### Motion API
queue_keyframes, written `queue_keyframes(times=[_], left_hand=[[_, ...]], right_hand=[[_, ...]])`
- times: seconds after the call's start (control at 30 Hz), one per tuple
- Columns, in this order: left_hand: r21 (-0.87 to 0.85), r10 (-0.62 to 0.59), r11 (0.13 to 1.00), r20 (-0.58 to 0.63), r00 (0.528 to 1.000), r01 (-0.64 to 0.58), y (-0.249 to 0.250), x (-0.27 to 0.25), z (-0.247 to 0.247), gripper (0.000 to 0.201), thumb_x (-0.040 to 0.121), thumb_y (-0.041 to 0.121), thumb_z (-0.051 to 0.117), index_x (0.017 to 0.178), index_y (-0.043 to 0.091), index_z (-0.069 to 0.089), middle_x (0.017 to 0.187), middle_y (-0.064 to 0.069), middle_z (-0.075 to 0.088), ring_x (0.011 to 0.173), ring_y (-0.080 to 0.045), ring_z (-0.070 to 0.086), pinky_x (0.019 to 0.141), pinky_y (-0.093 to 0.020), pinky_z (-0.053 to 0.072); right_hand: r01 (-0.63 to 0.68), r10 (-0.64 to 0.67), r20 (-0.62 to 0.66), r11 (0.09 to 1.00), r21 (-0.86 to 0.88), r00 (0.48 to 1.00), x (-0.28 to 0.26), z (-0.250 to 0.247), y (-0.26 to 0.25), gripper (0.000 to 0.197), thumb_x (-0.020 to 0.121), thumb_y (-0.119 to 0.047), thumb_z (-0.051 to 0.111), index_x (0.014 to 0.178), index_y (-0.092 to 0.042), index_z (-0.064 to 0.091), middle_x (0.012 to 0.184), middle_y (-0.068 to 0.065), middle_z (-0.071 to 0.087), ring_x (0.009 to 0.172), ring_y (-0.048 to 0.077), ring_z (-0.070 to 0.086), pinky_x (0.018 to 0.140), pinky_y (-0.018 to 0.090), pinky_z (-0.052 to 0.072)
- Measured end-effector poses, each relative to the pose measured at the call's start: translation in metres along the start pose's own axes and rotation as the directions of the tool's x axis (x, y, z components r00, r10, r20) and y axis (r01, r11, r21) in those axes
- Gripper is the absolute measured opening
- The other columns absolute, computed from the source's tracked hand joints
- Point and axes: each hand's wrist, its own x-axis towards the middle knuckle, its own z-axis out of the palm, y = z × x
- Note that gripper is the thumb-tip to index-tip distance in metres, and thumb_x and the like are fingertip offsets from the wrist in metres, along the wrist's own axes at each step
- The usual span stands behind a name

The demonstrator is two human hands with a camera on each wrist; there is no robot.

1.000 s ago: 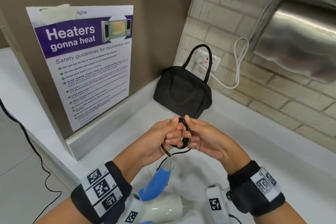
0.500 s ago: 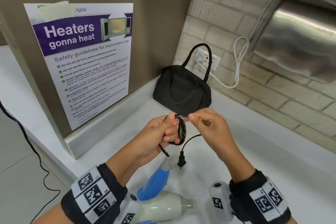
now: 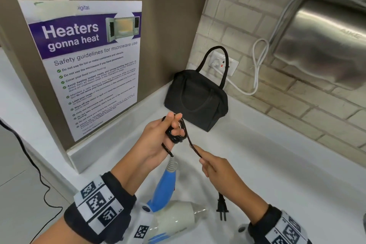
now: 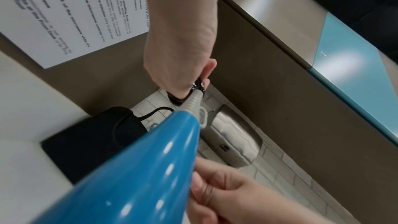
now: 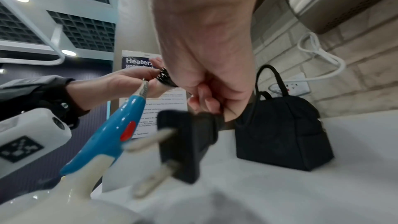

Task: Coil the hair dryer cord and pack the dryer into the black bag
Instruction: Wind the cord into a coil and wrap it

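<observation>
My left hand (image 3: 168, 134) grips a small coil of the black cord (image 3: 178, 134) above the counter. From the coil a loose stretch of cord runs down to my right hand (image 3: 210, 164), which pinches it near its end. The black plug (image 3: 221, 207) dangles below that hand, large and blurred in the right wrist view as plug (image 5: 187, 144). The hair dryer (image 3: 170, 218), white body with blue handle (image 3: 165, 188), hangs from the cord under my left wrist; the handle (image 4: 137, 173) fills the left wrist view. The black bag (image 3: 196, 101) stands shut in the counter's corner.
The white counter (image 3: 277, 164) meets a brick wall with a steel hand dryer (image 3: 326, 45), a socket (image 3: 223, 63) and a white cable (image 3: 257, 69). A microwave safety poster (image 3: 89, 61) hangs on the brown panel at left. A thin black wire (image 3: 35, 164) trails over the floor.
My right hand has dropped from the top of the coil toward me, sliding down the loose cord to near the plug. The left hand keeps the coil and has risen slightly.
</observation>
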Motion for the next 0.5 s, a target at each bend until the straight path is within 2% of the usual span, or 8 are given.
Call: queue_keyframes(times=[0.13,0.23,0.3,0.37,0.4,0.47,0.5], left_hand=[[0.007,-0.083,0.997,0.075,0.994,0.082,0.002,-0.006,0.002,0.031,0.096,0.020,0.046,0.106,-0.007,0.058,0.058,0.002,0.053,0.040,-0.006,0.037,0.057,-0.019,0.052],[0.038,-0.127,0.992,0.148,0.981,0.123,-0.001,-0.010,0.004,0.029,0.095,0.018,0.047,0.102,-0.006,0.062,0.069,-0.001,0.061,0.040,-0.006,0.038,0.057,-0.019,0.051],[0.062,-0.132,0.991,0.191,0.973,0.122,-0.002,-0.012,0.006,0.029,0.095,0.015,0.046,0.107,-0.006,0.062,0.080,-0.003,0.072,0.041,-0.005,0.040,0.057,-0.018,0.051],[0.078,-0.116,0.992,0.221,0.968,0.101,-0.002,-0.012,0.006,0.027,0.094,0.012,0.045,0.110,-0.003,0.061,0.099,-0.007,0.074,0.044,-0.004,0.043,0.062,-0.018,0.052],[0.065,-0.102,0.994,0.223,0.969,0.090,-0.001,-0.011,0.005,0.027,0.093,0.011,0.046,0.111,-0.002,0.060,0.105,-0.008,0.073,0.046,-0.004,0.045,0.065,-0.018,0.053],[-0.006,-0.066,0.998,0.196,0.978,0.068,0.000,-0.007,0.000,0.028,0.093,0.008,0.046,0.118,-0.002,0.056,0.113,-0.009,0.070,0.051,-0.004,0.050,0.070,-0.018,0.054],[-0.050,-0.047,0.997,0.174,0.984,0.057,0.000,-0.005,-0.002,0.030,0.093,0.006,0.046,0.121,-0.003,0.054,0.115,-0.011,0.069,0.054,-0.003,0.054,0.072,-0.018,0.054]], right_hand=[[-0.057,0.056,-0.093,0.998,-0.007,0.994,0.005,-0.008,0.014,0.037,0.100,-0.016,0.037,0.132,-0.028,0.052,0.060,-0.021,0.039,0.055,-0.012,0.048,0.057,0.006,0.038],[-0.082,0.075,-0.182,0.996,-0.030,0.980,0.013,-0.012,0.019,0.034,0.101,-0.020,0.037,0.127,-0.029,0.056,0.058,-0.018,0.041,0.054,-0.005,0.048,0.056,0.008,0.039],[-0.092,0.075,-0.174,0.991,-0.094,0.982,0.018,-0.008,0.019,0.033,0.101,-0.023,0.036,0.128,-0.031,0.054,0.062,-0.019,0.041,0.056,-0.001,0.044,0.057,0.007,0.039],[-0.077,0.058,-0.114,0.983,-0.169,0.992,0.017,0.000,0.015,0.035,0.101,-0.027,0.034,0.133,-0.033,0.049,0.070,-0.019,0.045,0.061,-0.003,0.043,0.062,0.008,0.038],[-0.066,0.052,-0.073,0.976,-0.207,0.996,0.015,0.004,0.012,0.036,0.101,-0.028,0.033,0.135,-0.035,0.046,0.077,-0.015,0.051,0.065,-0.002,0.047,0.067,0.010,0.039],[-0.044,0.046,-0.001,0.946,-0.320,0.999,0.007,0.011,0.005,0.038,0.101,-0.030,0.032,0.138,-0.037,0.038,0.099,-0.003,0.065,0.085,0.010,0.060,0.077,0.022,0.047],[-0.029,0.044,0.030,0.922,-0.386,0.999,0.002,0.014,0.000,0.039,0.102,-0.030,0.032,0.140,-0.038,0.034,0.110,0.000,0.066,0.094,0.016,0.063,0.079,0.026,0.048]])
